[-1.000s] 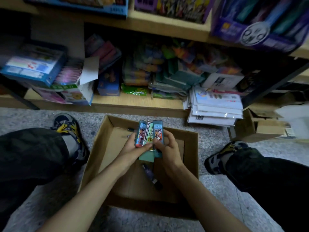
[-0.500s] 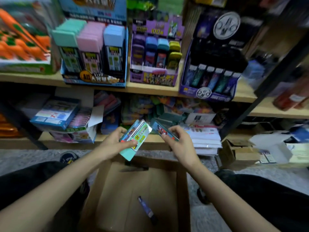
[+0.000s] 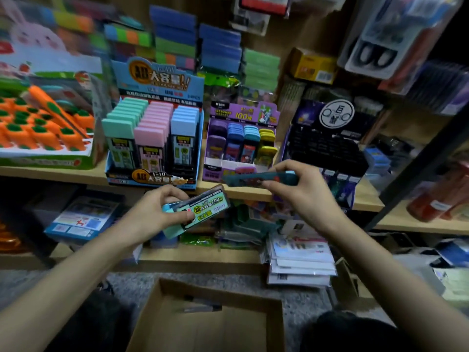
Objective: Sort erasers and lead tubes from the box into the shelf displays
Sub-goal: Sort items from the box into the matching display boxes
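The step in hand is shelving: both hands are up at the wooden shelf [image 3: 50, 174] with stock already lifted out, so what remains, as I judge it, is matching each piece to its slot. The blue display [image 3: 157, 77] stands on that shelf, holding three rows of flat lead tubes capped green, pink and blue. Well below it on the floor the cardboard box [image 3: 218, 289] lies open, with only one small dark item against its far wall, too dim to name. Left of the blue display a carrot tray [image 3: 45, 158] is packed with orange carrot-shaped pieces. Touching its right side, the purple display [image 3: 243, 113] carries slimmer tubes in purple, blue, teal and yellow. Just below the blue display the left hand [image 3: 157, 212] grips a green lead tube [image 3: 203, 209], possibly with a second one behind it, though blur hides that. Below the purple display the right hand [image 3: 302, 189] pinches a slim teal tube [image 3: 258, 177] level between thumb and fingers. The next move calls for tipping this tube upright and sliding it into the purple display's teal row.
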Motion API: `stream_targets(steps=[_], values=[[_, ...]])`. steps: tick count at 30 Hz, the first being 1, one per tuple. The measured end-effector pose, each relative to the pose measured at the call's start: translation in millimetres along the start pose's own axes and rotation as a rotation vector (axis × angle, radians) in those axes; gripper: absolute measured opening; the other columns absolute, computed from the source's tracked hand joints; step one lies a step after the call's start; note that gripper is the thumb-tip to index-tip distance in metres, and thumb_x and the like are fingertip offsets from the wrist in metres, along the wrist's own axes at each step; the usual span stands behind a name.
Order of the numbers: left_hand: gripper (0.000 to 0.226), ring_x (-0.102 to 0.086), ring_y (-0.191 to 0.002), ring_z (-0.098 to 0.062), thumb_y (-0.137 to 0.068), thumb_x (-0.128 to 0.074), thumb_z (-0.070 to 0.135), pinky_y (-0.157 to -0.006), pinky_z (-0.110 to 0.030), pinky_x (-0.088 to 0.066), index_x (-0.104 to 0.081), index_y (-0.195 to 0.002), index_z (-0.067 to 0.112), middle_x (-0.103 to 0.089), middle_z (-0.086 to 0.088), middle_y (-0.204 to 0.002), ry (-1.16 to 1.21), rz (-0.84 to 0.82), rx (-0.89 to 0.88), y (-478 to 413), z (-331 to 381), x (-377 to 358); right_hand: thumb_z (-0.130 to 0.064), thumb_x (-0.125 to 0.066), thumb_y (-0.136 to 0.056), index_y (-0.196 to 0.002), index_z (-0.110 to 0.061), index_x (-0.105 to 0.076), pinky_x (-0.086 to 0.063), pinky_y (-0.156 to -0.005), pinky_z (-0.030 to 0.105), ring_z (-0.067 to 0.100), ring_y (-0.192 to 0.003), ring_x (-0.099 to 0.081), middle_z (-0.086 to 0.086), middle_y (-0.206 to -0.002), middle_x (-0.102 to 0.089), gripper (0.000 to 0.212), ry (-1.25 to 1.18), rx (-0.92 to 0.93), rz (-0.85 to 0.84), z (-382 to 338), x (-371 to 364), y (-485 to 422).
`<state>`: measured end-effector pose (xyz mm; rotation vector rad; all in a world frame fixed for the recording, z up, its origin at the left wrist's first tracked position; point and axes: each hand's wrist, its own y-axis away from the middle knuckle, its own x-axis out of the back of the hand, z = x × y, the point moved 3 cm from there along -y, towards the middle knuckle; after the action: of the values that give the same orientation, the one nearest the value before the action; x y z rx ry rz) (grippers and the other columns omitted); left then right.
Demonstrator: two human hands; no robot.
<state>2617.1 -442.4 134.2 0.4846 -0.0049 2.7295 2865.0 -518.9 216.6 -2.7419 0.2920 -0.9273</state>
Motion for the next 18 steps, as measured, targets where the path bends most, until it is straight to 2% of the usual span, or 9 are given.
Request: stream_targets(steps=[3, 5, 7, 10, 11, 13, 15, 16, 18], values=[[0.024, -0.066, -0.083, -0.003, -0.070, -0.080, 0.015, -0.073, -0.021, -0.053, -0.065, -0.087, 0.022, -0.068, 0.010, -0.091, 0.022, 0.004, -0.049, -4.0, 10.1, 2.7, -0.018, -0.075, -0.078, -0.077, -0.027, -0.061, -0.042, -0.053, 0.013, -0.004, -0.055, -0.053, -0.011, -0.066, -0.059, 0.017, 0.067, 0.043, 0.012, -14.2, 9.5, -25.6], [0.024, -0.061, -0.079, 0.011, -0.071, -0.080, 0.013, -0.066, -0.005, -0.047, -0.067, -0.088, 0.025, -0.066, 0.013, -0.091, 0.033, 0.000, -0.078, -5.2, 14.2, 2.6, -0.018, -0.076, -0.077, -0.078, -0.020, -0.059, -0.038, -0.053, 0.009, -0.006, -0.056, -0.051, -0.010, -0.067, -0.057, 0.017, 0.164, 0.082, 0.011, -22.7, 11.4, -44.4], [0.025, -0.055, -0.076, 0.022, -0.071, -0.079, 0.013, -0.061, 0.003, -0.040, -0.069, -0.090, 0.027, -0.064, 0.019, -0.093, 0.023, 0.002, -0.087, -5.7, 15.2, 3.3, -0.018, -0.076, -0.076, -0.080, -0.013, -0.058, -0.035, -0.051, 0.012, -0.003, -0.058, -0.050, -0.007, -0.067, -0.055, 0.019, 0.295, 0.121, 0.006, -27.9, 12.4, -64.8], [0.025, -0.057, -0.080, 0.017, -0.071, -0.080, 0.017, -0.061, 0.000, -0.042, -0.069, -0.087, 0.033, -0.065, 0.020, -0.093, 0.039, 0.007, -0.070, -5.3, 12.5, 7.4, -0.020, -0.071, -0.082, -0.084, -0.006, -0.059, -0.033, -0.057, 0.028, 0.015, -0.067, -0.050, 0.002, -0.073, -0.056, 0.019, 0.458, 0.143, -0.034, -29.6, 8.9, -91.2], [0.025, -0.060, -0.081, 0.012, -0.071, -0.080, 0.017, -0.063, -0.004, -0.046, -0.069, -0.085, 0.035, -0.067, 0.018, -0.091, 0.057, 0.010, -0.066, -5.0, 11.8, 9.0, -0.021, -0.068, -0.084, -0.080, -0.009, -0.058, -0.032, -0.055, 0.026, 0.014, -0.066, -0.048, -0.001, -0.071, -0.054, 0.016, 0.465, 0.144, -0.059, -28.6, 6.1, -97.5], [0.025, -0.065, -0.084, 0.000, -0.071, -0.080, 0.017, -0.070, -0.016, -0.053, -0.069, -0.084, 0.036, -0.069, 0.013, -0.091, 0.078, 0.018, -0.056, -5.4, 11.2, 11.6, -0.021, -0.066, -0.086, -0.069, -0.024, -0.050, -0.030, -0.049, 0.013, 0.005, -0.058, -0.043, -0.010, -0.064, -0.048, 0.024, 0.454, 0.154, -0.089, -28.8, -1.3, -106.5], [0.026, -0.066, -0.088, -0.008, -0.071, -0.079, 0.017, -0.076, -0.026, -0.055, -0.068, -0.086, 0.035, -0.068, 0.009, -0.097, 0.072, 0.026, -0.041, -5.2, 12.3, 12.9, -0.019, -0.067, -0.085, -0.066, -0.028, -0.048, -0.030, -0.049, 0.011, 0.002, -0.057, -0.042, -0.012, -0.063, -0.047, 0.028, 0.418, 0.172, -0.101, -29.6, -7.9, -113.7], [0.026, -0.066, -0.089, -0.007, -0.071, -0.079, 0.017, -0.076, -0.025, -0.055, -0.067, -0.088, 0.033, -0.067, 0.007, -0.099, 0.069, 0.032, -0.034, -5.3, 12.9, 13.0, -0.019, -0.067, -0.085, -0.069, -0.024, -0.052, -0.030, -0.051, 0.013, 0.005, -0.058, -0.044, -0.009, -0.064, -0.049, 0.023, 0.398, 0.174, -0.110, -29.4, -10.9, -116.8], [0.029, -0.063, -0.084, 0.006, -0.072, -0.079, 0.014, -0.068, -0.011, -0.051, -0.064, -0.093, 0.027, -0.064, 0.009, -0.097, 0.061, 0.053, -0.041, -5.4, 15.1, 11.6, -0.018, -0.067, -0.085, -0.079, -0.015, -0.059, -0.033, -0.055, 0.018, 0.013, -0.065, -0.047, -0.002, -0.069, -0.054, 0.011, 0.384, 0.179, -0.101, -29.6, -14.9, -122.8]])
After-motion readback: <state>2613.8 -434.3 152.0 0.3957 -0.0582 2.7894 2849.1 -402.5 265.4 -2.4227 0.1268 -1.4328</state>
